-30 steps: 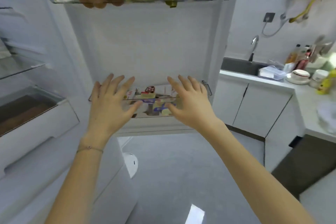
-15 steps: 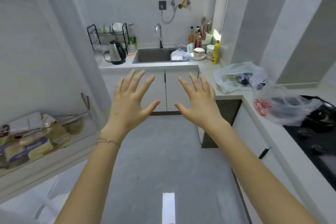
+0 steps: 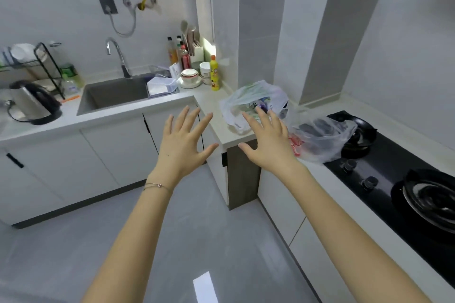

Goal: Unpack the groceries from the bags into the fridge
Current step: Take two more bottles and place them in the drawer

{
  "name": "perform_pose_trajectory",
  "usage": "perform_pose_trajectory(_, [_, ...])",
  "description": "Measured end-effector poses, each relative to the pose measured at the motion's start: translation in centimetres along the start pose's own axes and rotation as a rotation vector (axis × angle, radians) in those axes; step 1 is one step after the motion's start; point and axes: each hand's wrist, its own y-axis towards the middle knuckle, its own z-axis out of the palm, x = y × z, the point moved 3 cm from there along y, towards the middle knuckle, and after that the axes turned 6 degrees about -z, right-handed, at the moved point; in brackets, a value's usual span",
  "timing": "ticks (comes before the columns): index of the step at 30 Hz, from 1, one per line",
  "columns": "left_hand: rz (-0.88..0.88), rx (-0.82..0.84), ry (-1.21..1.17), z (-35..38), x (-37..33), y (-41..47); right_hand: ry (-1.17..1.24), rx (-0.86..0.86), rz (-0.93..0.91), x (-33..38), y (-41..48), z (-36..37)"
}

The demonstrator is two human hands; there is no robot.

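Nearest to the camera, two bare forearms reach forward over the grey floor (image 3: 197,229), and a thin bracelet (image 3: 157,186) lies around the left wrist. The left grip (image 3: 183,145) is wide open, its fingers are spread and straight, and it holds nothing. The right grip (image 3: 270,145) is the same, with the palm down, the fingers apart and nothing held in it.

Just beyond the fingers of the right grip a white and green plastic bag (image 3: 248,96) stands on the corner of the table (image 3: 211,106). The fingertips lie over the bag in the view (I cannot tell if they touch it). Some packages show through the thin plastic, but they are too blurred to name. To the right of this grip, close beside the first bag, lies a clear plastic bag (image 3: 322,135) with something red and something dark inside. It rests partly on the edge of a black stove (image 3: 394,179), and a dark pan (image 3: 430,197) sits on the stove further to the right.

Beyond the left grip, well apart from it, is the sink (image 3: 110,96) with its faucet (image 3: 118,56). A kettle (image 3: 32,102) stands far left of the sink and a yellow bottle (image 3: 214,74) stands in the far corner.
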Motion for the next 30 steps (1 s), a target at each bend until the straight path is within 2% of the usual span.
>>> perform_pose_trajectory(12, [0.116, 0.092, -0.091, 10.6, -1.1, 14.0, 0.024, 0.086, 0.158, -10.6, 10.2, 5.3])
perform_pose_trajectory(22, [0.093, 0.163, -0.079, 19.9, -3.7, 26.5, 0.030, 0.182, 0.162, -21.9, 20.8, 9.4])
perform_pose_trajectory(30, [0.049, 0.253, -0.081, 26.9, -4.7, 32.4, 0.058, 0.292, 0.134, -28.1, 27.6, 13.5])
